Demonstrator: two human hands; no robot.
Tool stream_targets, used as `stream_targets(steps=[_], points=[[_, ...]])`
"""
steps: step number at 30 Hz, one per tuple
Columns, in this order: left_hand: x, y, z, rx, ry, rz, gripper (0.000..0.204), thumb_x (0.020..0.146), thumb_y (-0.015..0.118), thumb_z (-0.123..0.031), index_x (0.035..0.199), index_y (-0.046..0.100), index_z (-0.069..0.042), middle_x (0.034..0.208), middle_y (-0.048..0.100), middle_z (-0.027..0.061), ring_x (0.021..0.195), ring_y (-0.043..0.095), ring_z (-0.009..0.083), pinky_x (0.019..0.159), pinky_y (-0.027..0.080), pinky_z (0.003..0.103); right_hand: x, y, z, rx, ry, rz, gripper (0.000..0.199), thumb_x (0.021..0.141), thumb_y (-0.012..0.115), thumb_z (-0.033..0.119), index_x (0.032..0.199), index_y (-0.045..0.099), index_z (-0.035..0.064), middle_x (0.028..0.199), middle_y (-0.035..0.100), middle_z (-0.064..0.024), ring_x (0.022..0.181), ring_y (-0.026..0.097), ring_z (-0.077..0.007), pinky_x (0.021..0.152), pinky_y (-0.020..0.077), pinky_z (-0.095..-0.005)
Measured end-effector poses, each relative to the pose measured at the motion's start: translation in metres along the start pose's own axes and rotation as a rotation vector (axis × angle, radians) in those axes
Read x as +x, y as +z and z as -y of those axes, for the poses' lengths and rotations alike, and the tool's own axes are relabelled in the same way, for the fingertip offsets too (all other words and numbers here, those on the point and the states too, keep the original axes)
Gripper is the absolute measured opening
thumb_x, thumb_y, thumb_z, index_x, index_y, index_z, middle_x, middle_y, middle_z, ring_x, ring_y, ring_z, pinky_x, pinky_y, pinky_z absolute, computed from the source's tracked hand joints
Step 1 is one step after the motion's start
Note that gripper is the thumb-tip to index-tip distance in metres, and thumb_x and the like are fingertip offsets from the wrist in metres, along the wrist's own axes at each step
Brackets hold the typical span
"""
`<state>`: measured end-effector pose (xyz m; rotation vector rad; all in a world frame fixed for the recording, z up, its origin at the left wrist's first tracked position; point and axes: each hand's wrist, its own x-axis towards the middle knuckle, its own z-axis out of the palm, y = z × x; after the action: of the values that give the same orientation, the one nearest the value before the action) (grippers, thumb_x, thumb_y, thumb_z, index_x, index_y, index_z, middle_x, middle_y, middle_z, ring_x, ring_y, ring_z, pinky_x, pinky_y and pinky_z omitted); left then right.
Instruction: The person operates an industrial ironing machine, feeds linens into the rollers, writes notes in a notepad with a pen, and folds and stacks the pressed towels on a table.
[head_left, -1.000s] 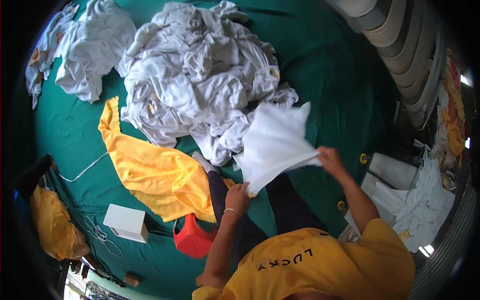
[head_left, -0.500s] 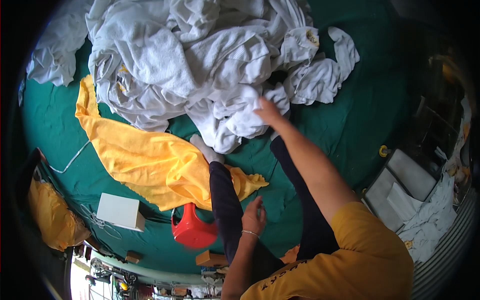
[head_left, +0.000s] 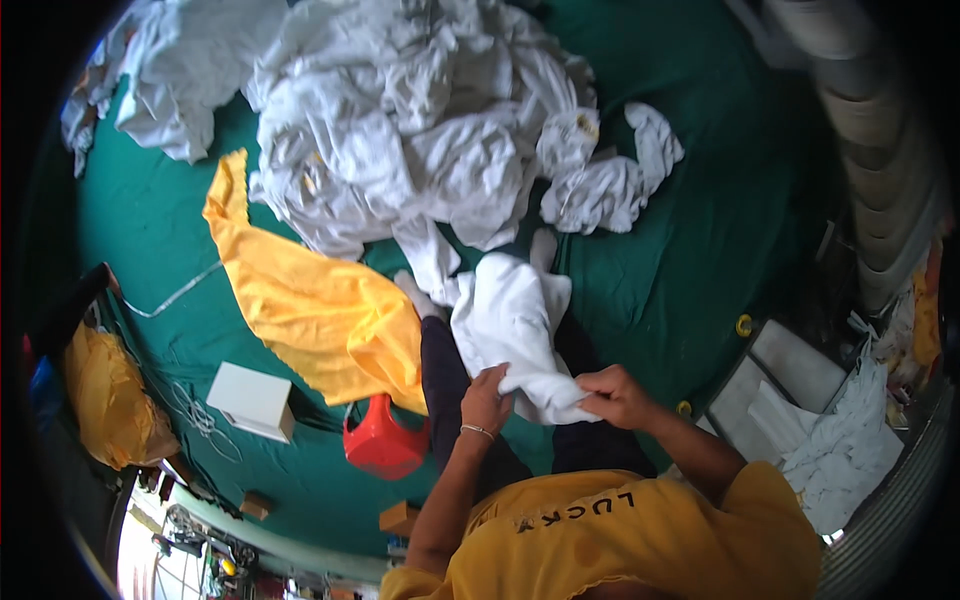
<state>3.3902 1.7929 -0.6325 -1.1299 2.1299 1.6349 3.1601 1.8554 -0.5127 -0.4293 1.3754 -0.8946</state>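
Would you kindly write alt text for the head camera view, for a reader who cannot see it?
Both hands, left and right, grip a white garment over the person's lap. Beyond lie a pile of white clothes and a yellow cloth on a green mat.

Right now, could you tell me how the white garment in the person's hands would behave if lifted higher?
The white garment would probably hang floppy, since it already drapes and creases over the lap. It likely weighs little: the left hand and right hand bunch it easily.
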Motion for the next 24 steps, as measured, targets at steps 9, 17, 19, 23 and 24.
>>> stream_targets(steps=[9,17,19,23,24], points=[[0.054,-0.112,-0.186,-0.238,0.534,-0.290,0.035,0.068,0.057,-0.005,0.103,0.055,-0.005,0.104,0.054,0.0151,0.098,0.052,0.0319,0.084,0.041,0.035,-0.092,-0.059,0.165,-0.099,-0.413,-0.114,0.007,0.074,0.054,0.004,0.070,0.050,-0.0005,0.056,0.045,-0.0074,0.048,0.045,-0.0131,0.045,0.0323,-0.0274],[0.017,-0.123,-0.331,0.099,0.881,-0.398,0.057,0.056,0.063,-0.005,0.112,0.053,-0.009,0.098,0.054,0.0121,0.085,0.054,0.0287,0.071,0.045,0.034,-0.128,-0.047,0.216,-0.356,-0.649,-0.202,0.011,0.075,0.058,0.008,0.073,0.052,-0.0005,0.058,0.048,-0.0101,0.050,0.046,-0.0148,0.047,0.0348,-0.0284],[0.017,-0.129,-0.335,0.130,0.822,-0.440,0.059,0.054,0.062,-0.002,0.112,0.053,-0.010,0.095,0.054,0.0120,0.084,0.054,0.0283,0.069,0.046,0.034,-0.140,-0.038,0.232,-0.328,-0.662,-0.295,0.013,0.074,0.062,0.012,0.074,0.056,-0.0001,0.055,0.048,-0.0085,0.046,0.045,-0.0134,0.044,0.0334,-0.0275],[0.044,-0.131,-0.304,-0.015,0.689,-0.536,0.060,0.057,0.063,-0.001,0.115,0.050,-0.009,0.096,0.051,0.0125,0.080,0.055,0.0284,0.070,0.046,0.033,-0.162,-0.023,0.264,-0.344,-0.884,-0.400,0.015,0.071,0.066,0.014,0.071,0.059,0.0007,0.057,0.051,-0.0062,0.043,0.044,-0.0113,0.043,0.0329,-0.0253],[0.054,-0.130,-0.297,-0.099,0.637,-0.580,0.059,0.058,0.064,-0.002,0.115,0.049,-0.009,0.097,0.051,0.0126,0.079,0.055,0.0279,0.070,0.046,0.033,-0.170,-0.018,0.277,-0.329,-1.102,-0.592,0.015,0.070,0.066,0.015,0.073,0.060,0.0013,0.058,0.052,-0.0045,0.044,0.045,-0.0127,0.043,0.0349,-0.0258]])
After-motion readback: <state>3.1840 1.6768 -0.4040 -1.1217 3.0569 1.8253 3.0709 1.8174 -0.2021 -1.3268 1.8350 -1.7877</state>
